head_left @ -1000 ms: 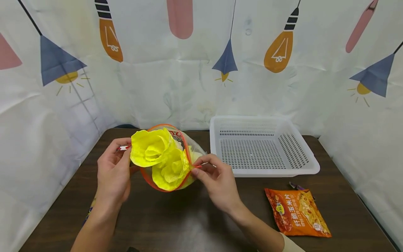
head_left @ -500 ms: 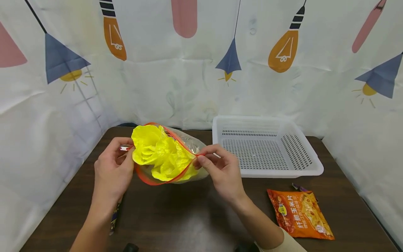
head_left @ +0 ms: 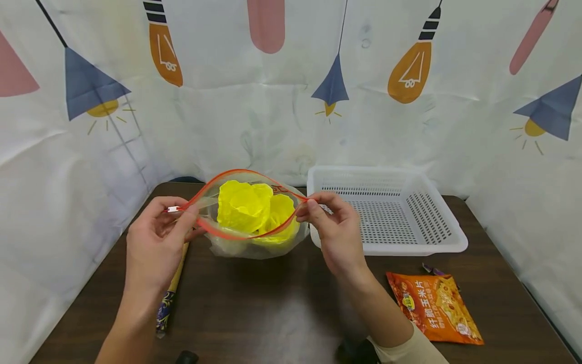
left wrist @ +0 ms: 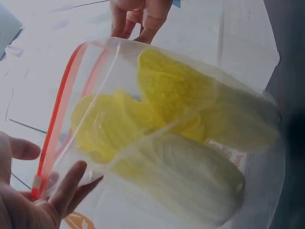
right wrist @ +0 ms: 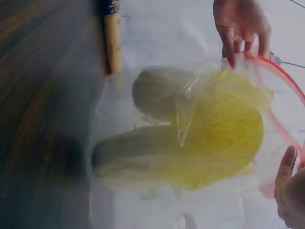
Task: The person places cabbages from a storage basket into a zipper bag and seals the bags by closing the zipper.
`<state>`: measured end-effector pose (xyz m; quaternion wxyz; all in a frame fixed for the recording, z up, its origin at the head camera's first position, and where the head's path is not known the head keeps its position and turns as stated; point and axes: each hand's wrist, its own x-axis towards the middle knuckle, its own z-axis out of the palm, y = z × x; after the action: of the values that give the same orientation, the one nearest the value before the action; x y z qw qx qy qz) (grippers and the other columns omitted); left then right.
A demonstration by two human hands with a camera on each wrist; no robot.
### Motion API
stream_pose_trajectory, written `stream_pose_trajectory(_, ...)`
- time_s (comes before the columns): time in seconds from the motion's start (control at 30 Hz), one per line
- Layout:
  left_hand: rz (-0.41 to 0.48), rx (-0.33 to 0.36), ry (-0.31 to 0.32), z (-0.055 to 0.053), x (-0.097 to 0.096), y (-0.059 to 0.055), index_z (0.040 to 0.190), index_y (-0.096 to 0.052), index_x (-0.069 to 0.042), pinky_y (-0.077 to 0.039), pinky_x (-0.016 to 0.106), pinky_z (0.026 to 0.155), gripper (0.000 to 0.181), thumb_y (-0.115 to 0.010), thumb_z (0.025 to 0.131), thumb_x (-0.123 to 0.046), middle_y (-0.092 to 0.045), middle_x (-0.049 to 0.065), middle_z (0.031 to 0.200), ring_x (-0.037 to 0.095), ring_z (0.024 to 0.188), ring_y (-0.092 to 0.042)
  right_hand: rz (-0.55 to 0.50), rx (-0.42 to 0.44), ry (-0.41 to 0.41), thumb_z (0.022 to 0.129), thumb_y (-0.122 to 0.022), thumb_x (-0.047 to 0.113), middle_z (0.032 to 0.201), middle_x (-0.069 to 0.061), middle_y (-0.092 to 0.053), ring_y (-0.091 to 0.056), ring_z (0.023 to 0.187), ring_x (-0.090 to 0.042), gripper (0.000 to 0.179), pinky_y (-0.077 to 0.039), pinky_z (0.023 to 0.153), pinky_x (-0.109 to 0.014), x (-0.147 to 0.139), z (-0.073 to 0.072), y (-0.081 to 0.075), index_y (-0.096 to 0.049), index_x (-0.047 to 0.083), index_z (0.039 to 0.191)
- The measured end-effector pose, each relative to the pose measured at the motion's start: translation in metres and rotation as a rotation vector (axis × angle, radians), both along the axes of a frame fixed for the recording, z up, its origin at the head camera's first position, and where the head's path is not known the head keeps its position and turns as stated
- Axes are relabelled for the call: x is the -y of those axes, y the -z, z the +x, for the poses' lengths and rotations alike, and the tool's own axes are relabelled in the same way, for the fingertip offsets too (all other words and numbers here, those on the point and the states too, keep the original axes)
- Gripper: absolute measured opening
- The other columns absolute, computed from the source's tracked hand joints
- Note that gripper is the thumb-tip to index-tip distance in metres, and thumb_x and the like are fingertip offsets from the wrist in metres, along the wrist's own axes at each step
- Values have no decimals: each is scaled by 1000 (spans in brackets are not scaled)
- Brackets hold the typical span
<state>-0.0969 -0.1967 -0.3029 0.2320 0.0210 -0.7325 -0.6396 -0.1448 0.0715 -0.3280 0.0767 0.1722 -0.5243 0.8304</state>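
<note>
Two napa cabbages with yellow leaf tops, one (head_left: 243,207) left of the other (head_left: 283,215), are inside a clear zip bag (head_left: 234,248). The bag's orange-edged mouth gapes between the hands. My left hand (head_left: 152,247) pinches its left end, by the white slider (head_left: 173,209). At the opposite end, my right hand (head_left: 334,232) pinches the orange edge between thumb and fingers. Through the film in the left wrist view, the pale lower part of a cabbage (left wrist: 195,181) shows. The right wrist view has both cabbages lying side by side, leaf tops toward the mouth.
Behind my right hand stands a white plastic basket (head_left: 454,243). An orange snack packet (head_left: 434,308) lies at the right, with a small purple wrapper (head_left: 432,269) beyond it. A wooden stick with a blue patterned end (head_left: 164,308) lies by my left forearm. Patterned cloth (head_left: 268,126) hangs behind.
My right hand has moved right and up, drawing the bag's mouth wider. The yellow tops, earlier sticking out over the orange edge, now sit lower inside. My left hand has shifted slightly left.
</note>
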Motion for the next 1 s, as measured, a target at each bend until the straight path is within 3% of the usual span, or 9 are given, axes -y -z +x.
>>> stream_pose_trajectory(0.1, 231, -146, 190, -2, 3, 1, 111, -64, 8, -64, 33, 76, 12, -60, 100, 6, -75, 12, 92, 21, 82, -77, -23, 19, 11, 103, -58, -3, 93, -8, -72, -70, 86, -21, 16, -62, 87, -32, -3, -2, -3, -68, 9, 101)
stream_pose_trajectory(0.2, 280, -263, 242, -5, 5, 4, 111, -63, 14, -64, 35, 80, 13, -57, 99, 12, -74, 15, 93, 24, 83, -78, -47, 32, 25, 104, -57, -1, 94, -8, -72, -70, 85, -21, 15, -62, 88, -32, -6, -3, -5, -67, 9, 101)
stream_pose_trajectory(0.33, 162, -312, 130, -9, 6, 7, 112, -65, 17, -64, 29, 76, 18, -65, 95, 12, -71, 14, 100, 21, 83, -75, -55, 34, 33, 105, -57, 0, 96, -8, -72, -71, 85, -21, 13, -63, 89, -32, -9, -4, -8, -67, 8, 103)
stream_pose_trajectory(0.47, -59, -315, -62, -12, 6, 8, 113, -72, 12, -61, 19, 74, 21, -71, 93, 8, -68, 6, 107, 15, 85, -70, -30, 37, 44, 104, -59, 0, 94, -9, -71, -71, 83, -21, 13, -64, 85, -33, -13, -6, -10, -69, 8, 101)
stream_pose_trajectory(0.57, -147, -323, -178, -13, 8, 9, 110, -76, 8, -59, 15, 77, 20, -75, 91, 5, -73, -1, 104, 11, 87, -70, 9, 32, 80, 102, -61, 0, 96, -10, -68, -70, 81, -21, 10, -64, 81, -33, -16, -9, -12, -69, 6, 101)
stream_pose_trajectory(0.7, -71, -321, -181, -15, 14, 8, 107, -77, 9, -59, 15, 82, 20, -79, 88, 6, -79, 1, 97, 11, 86, -73, 104, -1, 150, 100, -66, 2, 100, -11, -66, -68, 75, -22, 5, -63, 72, -30, -20, -15, -16, -69, 1, 104)
stream_pose_trajectory(0.87, 62, -294, -159, -16, 22, 7, 103, -77, 12, -60, 17, 81, 20, -81, 87, 2, -80, 4, 91, 16, 82, -73, 186, -60, 189, 98, -70, 3, 101, -10, -67, -67, 66, -24, 10, -60, 61, -29, -23, -24, -21, -69, -4, 105)
stream_pose_trajectory(1.0, 206, -339, -89, -16, 25, 5, 105, -73, 20, -62, 23, 79, 23, -78, 87, 6, -80, 9, 89, 16, 79, -76, 178, -105, 183, 97, -70, 0, 97, -10, -67, -67, 64, -22, 11, -62, 62, -31, -24, -30, -25, -68, -10, 103)
